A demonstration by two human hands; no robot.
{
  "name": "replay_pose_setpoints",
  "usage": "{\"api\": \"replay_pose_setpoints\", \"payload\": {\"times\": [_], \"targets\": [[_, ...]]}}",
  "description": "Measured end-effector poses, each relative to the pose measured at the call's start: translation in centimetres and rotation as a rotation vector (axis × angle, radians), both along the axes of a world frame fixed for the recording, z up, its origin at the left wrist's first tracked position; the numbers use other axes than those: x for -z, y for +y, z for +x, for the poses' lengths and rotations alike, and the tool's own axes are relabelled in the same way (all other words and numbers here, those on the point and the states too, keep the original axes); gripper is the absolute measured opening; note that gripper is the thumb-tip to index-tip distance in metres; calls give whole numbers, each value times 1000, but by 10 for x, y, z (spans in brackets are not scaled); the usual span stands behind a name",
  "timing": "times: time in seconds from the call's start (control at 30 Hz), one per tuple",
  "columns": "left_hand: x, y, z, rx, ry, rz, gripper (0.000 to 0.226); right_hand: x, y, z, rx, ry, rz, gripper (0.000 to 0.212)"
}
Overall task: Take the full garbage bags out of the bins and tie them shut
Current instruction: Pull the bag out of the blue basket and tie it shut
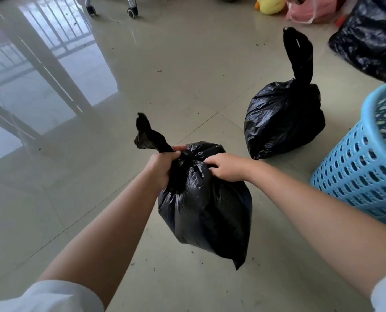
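While your left hand (162, 166) grips the gathered neck of the garbage bag (205, 203), fingers curled tight to hold it off the floor (187, 75), your right hand (228, 167) pinches the plastic nr the knot. 2nd bag (282, 118) sits tied beside the blue bin (365, 158).

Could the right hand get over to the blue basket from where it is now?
Probably yes: the blue basket stands just to the right, bare floor between, but the right hand is pinching the held black bag and must let go first.
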State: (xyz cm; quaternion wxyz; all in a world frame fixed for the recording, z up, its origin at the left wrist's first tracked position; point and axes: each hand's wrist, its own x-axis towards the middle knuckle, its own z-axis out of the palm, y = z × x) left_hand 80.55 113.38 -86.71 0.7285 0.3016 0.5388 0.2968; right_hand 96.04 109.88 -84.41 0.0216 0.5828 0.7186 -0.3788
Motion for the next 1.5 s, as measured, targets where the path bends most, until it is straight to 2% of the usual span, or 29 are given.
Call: {"api": "replay_pose_setpoints", "payload": {"times": [0.1,0.23,0.3,0.37,0.4,0.43,0.47,0.53,0.57,0.6,0.73,0.8,0.87,0.93,1.0,1.1,1.2,1.23,1.33,1.4,1.47,1.5], "targets": [[4,-4,3,-18,-100,57,37,0,1,-1,7,-11,3,32],[14,-9,-2,61,-61,101,33,2,-4,1,-23,-19,-75,31],[20,-11,-6,65,50,136,28,2,-6,5,-53,-29,-235,29],[23,-12,-6,0,182,179,20,-6,-5,13,-16,25,-493,28],[24,-14,-5,-22,195,165,16,-11,-3,16,15,63,-541,28],[24,-16,-5,-19,168,121,14,-14,-1,19,53,95,-501,27],[24,-18,-4,17,118,79,14,-16,3,21,103,116,-371,25],[26,-19,-2,85,53,95,22,-15,14,22,215,111,27,22],[28,-19,-1,89,48,135,27,-14,17,20,248,118,155,24],[29,-20,1,81,59,179,31,-13,19,17,249,143,186,27],[35,-20,3,77,122,394,37,2,18,1,140,176,-122,45],[38,-21,-1,124,239,581,42,11,17,-3,151,157,-168,49],[38,-25,-2,204,408,771,32,17,18,-1,199,197,-239,50],[37,-29,-1,190,472,852,20,20,20,3,229,201,-300,47],[33,-34,3,104,423,818,26,18,19,6,242,175,-310,40],[22,-36,9,48,222,619,32,10,16,6,187,176,-251,33],[6,-26,10,-47,-71,221,24,-7,16,10,-40,-29,70,29],[1,-20,7,-87,-139,152,27,-12,15,12,-126,-128,200,28],[-15,-4,0,-243,-341,158,46,-23,4,15,-318,-335,527,26],[-24,2,-1,-355,-484,121,54,-24,-7,13,-405,-323,692,19],[-24,5,-2,-390,-478,40,62,-21,-17,15,-450,-309,798,10],[-20,5,-3,-386,-406,0,67,-18,-22,16,-463,-314,817,17]]}}
